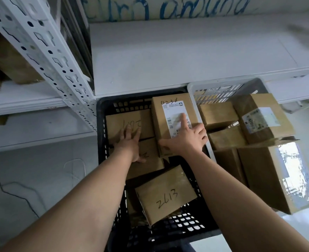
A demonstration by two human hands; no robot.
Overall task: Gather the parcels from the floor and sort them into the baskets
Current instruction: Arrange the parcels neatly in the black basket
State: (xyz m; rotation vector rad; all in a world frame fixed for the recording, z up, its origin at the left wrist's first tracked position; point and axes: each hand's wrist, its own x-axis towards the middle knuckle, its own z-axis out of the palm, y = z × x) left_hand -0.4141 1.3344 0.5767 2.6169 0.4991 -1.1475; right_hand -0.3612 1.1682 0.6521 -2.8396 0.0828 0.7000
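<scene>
A black basket (103, 113) holds several cardboard parcels. My right hand (188, 137) lies flat with spread fingers on a tall parcel with a white label (168, 106), its thumb against the parcel's near edge. My left hand (130, 140) rests flat, fingers straight, on a brown parcel with handwriting (121, 124) and on the one below it (150, 160). A parcel marked 2613 (166, 193) lies tilted nearer to me. To the right, a white basket (221, 88) is piled with more parcels, among them a large taped box (270, 177) and a labelled box (262, 117).
White metal shelving surrounds the baskets: a perforated upright (46, 51) at the left and a bare white shelf board (186, 55) just beyond the baskets. Brown boxes (10, 59) sit on the left shelf. Pale floor (23, 188) shows at the lower left.
</scene>
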